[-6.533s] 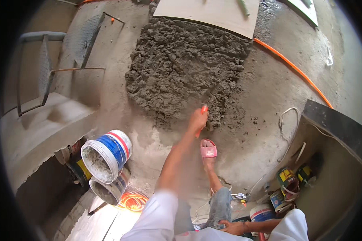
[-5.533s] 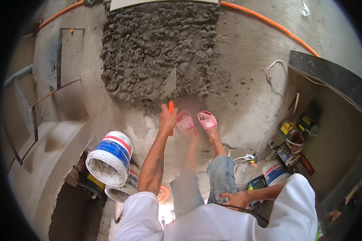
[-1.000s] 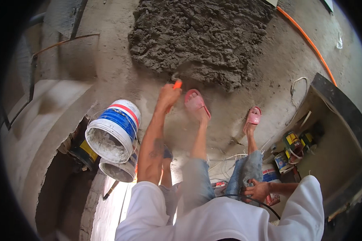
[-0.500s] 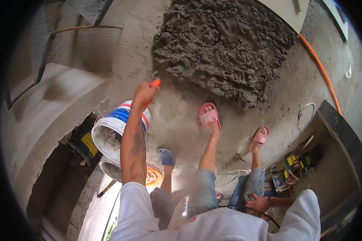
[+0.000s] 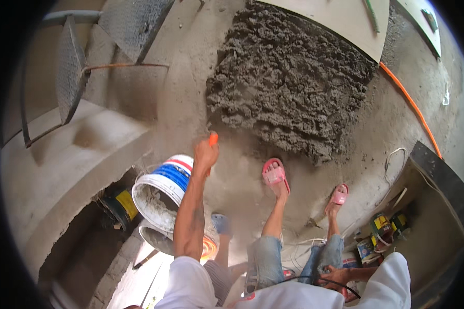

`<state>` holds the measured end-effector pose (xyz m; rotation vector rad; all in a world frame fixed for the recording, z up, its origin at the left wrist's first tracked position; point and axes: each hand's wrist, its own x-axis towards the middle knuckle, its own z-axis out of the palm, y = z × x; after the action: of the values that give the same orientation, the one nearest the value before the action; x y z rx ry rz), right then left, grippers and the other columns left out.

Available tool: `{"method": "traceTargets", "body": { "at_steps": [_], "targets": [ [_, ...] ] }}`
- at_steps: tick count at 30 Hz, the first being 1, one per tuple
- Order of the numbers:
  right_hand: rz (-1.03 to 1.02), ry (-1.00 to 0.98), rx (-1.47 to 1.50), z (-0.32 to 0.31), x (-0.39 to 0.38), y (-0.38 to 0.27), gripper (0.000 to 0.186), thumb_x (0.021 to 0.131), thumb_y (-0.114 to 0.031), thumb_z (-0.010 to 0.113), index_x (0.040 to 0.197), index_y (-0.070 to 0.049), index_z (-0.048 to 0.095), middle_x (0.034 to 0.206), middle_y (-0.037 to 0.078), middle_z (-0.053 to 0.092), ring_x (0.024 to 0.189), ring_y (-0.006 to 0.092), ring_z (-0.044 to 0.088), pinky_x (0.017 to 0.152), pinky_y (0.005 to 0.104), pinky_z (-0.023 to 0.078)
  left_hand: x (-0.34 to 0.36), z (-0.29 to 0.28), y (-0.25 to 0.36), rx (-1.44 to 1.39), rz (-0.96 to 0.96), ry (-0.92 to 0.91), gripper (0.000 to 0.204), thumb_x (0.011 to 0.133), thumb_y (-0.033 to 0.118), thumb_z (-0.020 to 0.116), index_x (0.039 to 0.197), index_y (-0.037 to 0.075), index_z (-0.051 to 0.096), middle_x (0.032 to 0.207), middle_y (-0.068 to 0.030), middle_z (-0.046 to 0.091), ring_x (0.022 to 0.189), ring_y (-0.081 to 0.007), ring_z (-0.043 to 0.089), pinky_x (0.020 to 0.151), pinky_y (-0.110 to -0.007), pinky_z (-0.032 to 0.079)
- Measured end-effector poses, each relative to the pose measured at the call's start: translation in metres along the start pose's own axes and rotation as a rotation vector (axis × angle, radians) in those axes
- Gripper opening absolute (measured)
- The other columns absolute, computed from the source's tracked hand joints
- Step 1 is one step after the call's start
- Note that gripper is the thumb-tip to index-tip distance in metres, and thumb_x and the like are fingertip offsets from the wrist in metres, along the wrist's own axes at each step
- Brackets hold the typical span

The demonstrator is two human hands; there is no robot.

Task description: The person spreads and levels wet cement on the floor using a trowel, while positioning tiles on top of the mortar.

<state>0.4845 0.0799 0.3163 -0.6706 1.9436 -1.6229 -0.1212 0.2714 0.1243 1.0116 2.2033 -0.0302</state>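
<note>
My left hand (image 5: 205, 156) is closed around the orange handle (image 5: 213, 139) of a trowel. The trowel's small grey blade sits at the lower left edge of a spread of wet grey mortar (image 5: 294, 82) on the floor. Beside my left forearm, a white bucket with blue and red bands (image 5: 160, 198) lies tipped over, its mouth toward me and its inside smeared with mortar. My right hand (image 5: 334, 276) rests on my jeans by the knee, fingers apart and partly bent, with a dark cable crossing near it. Nothing shows in its grasp.
A pale board (image 5: 340, 26) borders the mortar's far side. An orange hose (image 5: 410, 103) runs along the right. A broken-edged opening with a black-and-yellow bucket (image 5: 119, 206) is at left. Another person's foot in a blue clog (image 5: 221, 224) stands close behind the bucket. Small containers (image 5: 381, 229) stand at right.
The view has shifted, so the mortar, bucket and my feet appear lower and slightly further right. My left hand keeps hold of the trowel at the mortar's edge; my right hand stays by the knee.
</note>
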Motion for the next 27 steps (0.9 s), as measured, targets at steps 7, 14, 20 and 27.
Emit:
{"method": "traceTargets", "body": {
  "at_steps": [7,14,20,27],
  "targets": [
    [-0.028,-0.092,0.138,-0.029,0.002,-0.011,0.090,0.066,-0.079,0.059,0.135,-0.022,0.047,0.125,0.014,0.046,0.127,0.0270,0.040,0.096,0.0621,0.026,-0.004,-0.035,0.005,-0.049,-0.200,-0.208,0.031,0.084,0.026,0.057,0.090,-0.002,0.067,0.083,-0.0269,0.066,0.086,-0.0423,0.064,0.077,-0.050,0.048],
    [-0.057,-0.070,0.163,-0.017,0.004,-0.007,0.090,0.068,-0.079,0.058,0.136,-0.021,0.046,0.132,0.017,0.042,0.129,0.0280,0.037,0.097,0.0641,0.025,0.008,-0.027,0.043,-0.091,0.045,-0.134,0.048,0.078,0.022,0.062,0.115,-0.002,0.044,0.101,-0.0342,0.061,0.095,-0.0516,0.058,0.081,-0.054,0.046],
    [-0.028,-0.095,0.133,-0.022,0.007,-0.010,0.089,0.066,-0.077,0.061,0.134,-0.022,0.045,0.126,0.013,0.044,0.128,0.0268,0.037,0.093,0.0646,0.028,0.083,-0.002,0.125,0.024,0.270,0.004,0.034,0.090,0.025,0.048,0.117,0.004,0.048,0.095,-0.0339,0.062,0.094,-0.0527,0.058,0.083,-0.057,0.045],
    [0.001,-0.085,0.084,-0.019,0.004,-0.015,0.089,0.064,-0.080,0.059,0.135,-0.028,0.044,0.128,0.010,0.043,0.129,0.0256,0.037,0.092,0.0639,0.031,0.056,0.040,0.069,0.128,0.190,-0.070,0.043,0.092,0.023,0.045,0.130,0.004,0.040,0.093,-0.0343,0.062,0.089,-0.0514,0.060,0.079,-0.058,0.047]
  ]
}}
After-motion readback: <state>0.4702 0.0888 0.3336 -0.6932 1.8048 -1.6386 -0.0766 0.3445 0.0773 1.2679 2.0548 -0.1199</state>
